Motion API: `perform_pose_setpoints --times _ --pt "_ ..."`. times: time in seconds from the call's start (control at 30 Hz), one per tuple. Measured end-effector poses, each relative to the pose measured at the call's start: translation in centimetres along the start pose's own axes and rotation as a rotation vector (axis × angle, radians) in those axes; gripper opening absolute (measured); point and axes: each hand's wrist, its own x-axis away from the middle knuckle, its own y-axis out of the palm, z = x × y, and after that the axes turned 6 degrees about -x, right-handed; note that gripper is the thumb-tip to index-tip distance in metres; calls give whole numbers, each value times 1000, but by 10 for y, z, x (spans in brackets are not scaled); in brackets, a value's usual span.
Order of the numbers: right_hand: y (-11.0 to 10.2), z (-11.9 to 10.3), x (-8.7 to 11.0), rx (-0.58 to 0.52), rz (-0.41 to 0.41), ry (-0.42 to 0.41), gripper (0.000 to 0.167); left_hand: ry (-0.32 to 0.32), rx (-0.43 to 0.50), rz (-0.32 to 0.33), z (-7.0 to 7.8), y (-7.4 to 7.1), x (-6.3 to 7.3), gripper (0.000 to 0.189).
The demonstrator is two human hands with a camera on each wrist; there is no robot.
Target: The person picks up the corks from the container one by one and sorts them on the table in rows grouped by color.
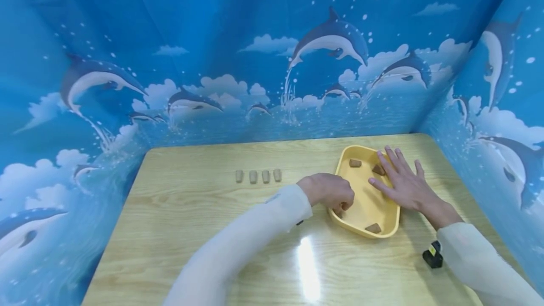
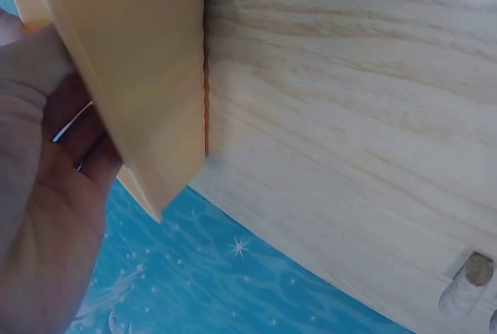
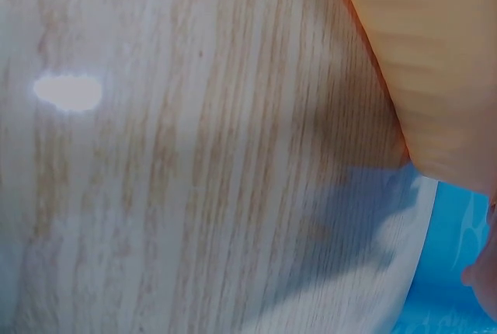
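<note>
A yellow tray (image 1: pixel 366 233) sits at the right of the table with a few brown tapered cork stoppers in it. Over its near left wall reaches my left hand (image 1: pixel 329 191), its curled fingers down inside, at a cork stopper (image 1: pixel 338 212) that they mostly cover. In the left wrist view, the tray wall (image 2: pixel 147 62) hides the fingertips. My right hand (image 1: pixel 405 184) lies spread across the tray's right rim, fingers straight, close to another stopper (image 1: pixel 378 169). Two more stoppers lie in the tray, one at the back (image 1: pixel 355 163) and one at the front (image 1: pixel 373 228).
Several cork stoppers (image 1: pixel 253 176) stand in a row on the wooden table (image 1: pixel 191 221), left of the tray. A small black object (image 1: pixel 433 255) is by the right sleeve. Blue dolphin-printed sheets (image 1: pixel 238 60) surround the table behind and at the sides.
</note>
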Motion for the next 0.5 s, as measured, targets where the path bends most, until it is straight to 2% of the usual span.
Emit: perform_pose_setpoints --times 0.17,0.3,0.5 --pt "0 -1 -1 -2 -3 4 94 -31 -26 -42 5 0 -4 7" --pt "-1 -3 0 -6 -3 4 94 -46 -34 -45 6 1 -7 8" --pt "-2 -3 1 -3 -9 7 94 -28 25 31 3 5 -5 14"
